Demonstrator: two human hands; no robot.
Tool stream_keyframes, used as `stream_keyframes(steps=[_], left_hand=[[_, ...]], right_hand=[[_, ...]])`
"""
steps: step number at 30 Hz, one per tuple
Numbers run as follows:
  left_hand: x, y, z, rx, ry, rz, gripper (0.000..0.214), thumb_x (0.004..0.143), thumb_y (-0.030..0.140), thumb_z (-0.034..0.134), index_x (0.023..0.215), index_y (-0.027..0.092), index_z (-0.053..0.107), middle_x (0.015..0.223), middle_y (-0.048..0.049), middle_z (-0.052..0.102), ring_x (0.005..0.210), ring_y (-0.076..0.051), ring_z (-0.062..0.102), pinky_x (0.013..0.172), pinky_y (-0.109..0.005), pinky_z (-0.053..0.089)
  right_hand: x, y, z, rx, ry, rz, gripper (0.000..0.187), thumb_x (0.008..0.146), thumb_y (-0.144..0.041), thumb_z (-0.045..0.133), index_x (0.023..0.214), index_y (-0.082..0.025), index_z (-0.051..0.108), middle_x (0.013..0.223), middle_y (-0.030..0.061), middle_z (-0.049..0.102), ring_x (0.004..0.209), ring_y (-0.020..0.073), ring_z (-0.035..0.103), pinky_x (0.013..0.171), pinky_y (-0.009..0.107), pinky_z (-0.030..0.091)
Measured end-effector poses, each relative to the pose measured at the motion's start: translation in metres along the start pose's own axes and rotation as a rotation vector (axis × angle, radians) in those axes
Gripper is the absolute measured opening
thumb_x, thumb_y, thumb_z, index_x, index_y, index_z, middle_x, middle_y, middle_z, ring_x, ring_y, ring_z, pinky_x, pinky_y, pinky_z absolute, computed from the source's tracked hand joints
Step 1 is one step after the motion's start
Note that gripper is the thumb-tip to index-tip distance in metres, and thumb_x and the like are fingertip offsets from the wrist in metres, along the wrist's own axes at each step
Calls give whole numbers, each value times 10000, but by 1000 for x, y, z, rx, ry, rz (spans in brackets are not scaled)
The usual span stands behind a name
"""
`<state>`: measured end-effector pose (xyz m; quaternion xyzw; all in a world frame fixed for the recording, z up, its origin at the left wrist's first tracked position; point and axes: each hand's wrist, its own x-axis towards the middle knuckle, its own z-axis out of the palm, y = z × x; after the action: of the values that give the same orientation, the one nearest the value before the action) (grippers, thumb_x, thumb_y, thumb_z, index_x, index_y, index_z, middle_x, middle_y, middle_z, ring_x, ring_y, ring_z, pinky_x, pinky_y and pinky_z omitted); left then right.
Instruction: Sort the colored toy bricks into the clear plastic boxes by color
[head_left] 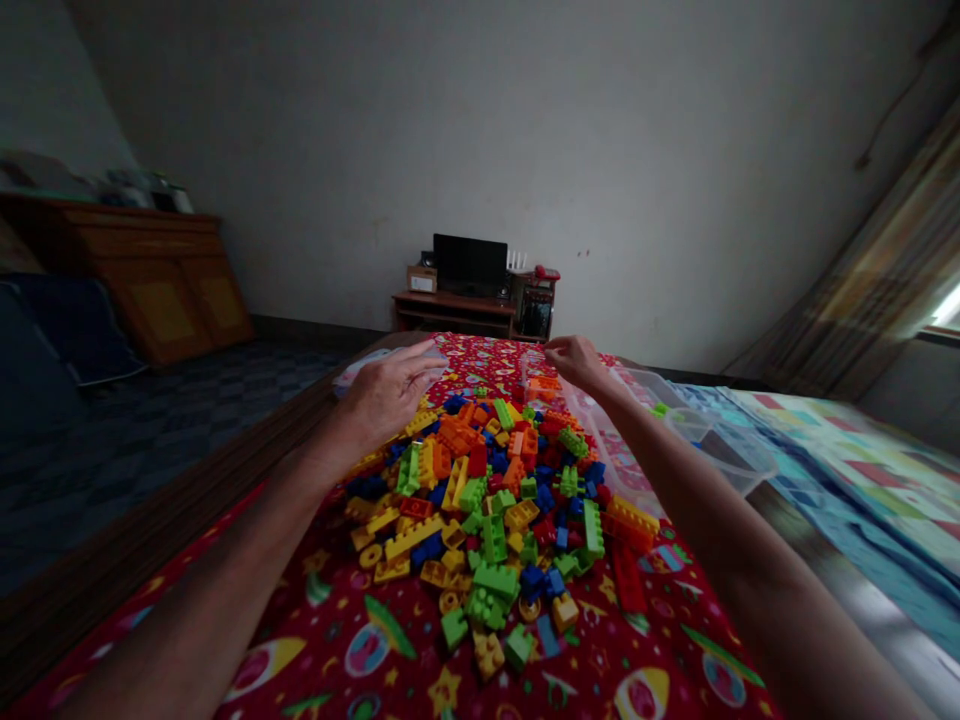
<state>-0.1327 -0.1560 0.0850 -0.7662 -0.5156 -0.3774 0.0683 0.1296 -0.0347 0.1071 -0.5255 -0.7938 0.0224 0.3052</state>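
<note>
A heap of toy building bricks (480, 490) in yellow, green, orange, blue and red spreads over a red patterned cloth (330, 640). Over the heap's far left edge is my left hand (386, 392), fingers stretched forward, with no brick visible in it. A pale translucent container (352, 375) lies just beyond that hand. My right hand (576, 360) is at the far right, its fingers curled together; whatever they may hold is hidden. Just below it, a clear container (529, 372) has orange bricks (544, 384) in it. Beside my right forearm is a larger clear plastic bin (611, 440).
Another clear tub (724, 455) stands right of my forearm. A bed with a colourful cover (847, 440) lies farther right. At the wall, a low stand (454, 312) bears a black monitor (470, 264). A wooden cabinet (157, 285) is on the left.
</note>
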Motion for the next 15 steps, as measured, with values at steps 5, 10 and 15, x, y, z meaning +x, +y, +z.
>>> stream_keyframes(steps=[5,10,15], left_hand=[[-1,1,14,6,-30,26,386,885,281,371,1075,196,696,1280,-40,626,1255,-212,511,1094,-413,370],[-5,3,32,11,-182,77,375,849,248,408,1076,176,698,1296,-76,613,1246,-244,517,1109,-446,339],[-13,-2,46,18,-339,83,378,835,244,434,1127,207,670,1246,-66,646,1185,-244,564,1056,-434,398]], right_hand=[[-49,-15,-4,159,-169,-161,285,821,-192,510,992,-137,732,762,68,713,660,145,619,622,242,425],[-88,-15,10,173,-182,-249,298,812,-157,522,1044,-164,709,774,58,705,666,145,608,616,250,415],[-107,-13,30,51,-162,-282,370,822,-138,556,1183,-156,638,981,121,708,877,204,641,757,303,463]])
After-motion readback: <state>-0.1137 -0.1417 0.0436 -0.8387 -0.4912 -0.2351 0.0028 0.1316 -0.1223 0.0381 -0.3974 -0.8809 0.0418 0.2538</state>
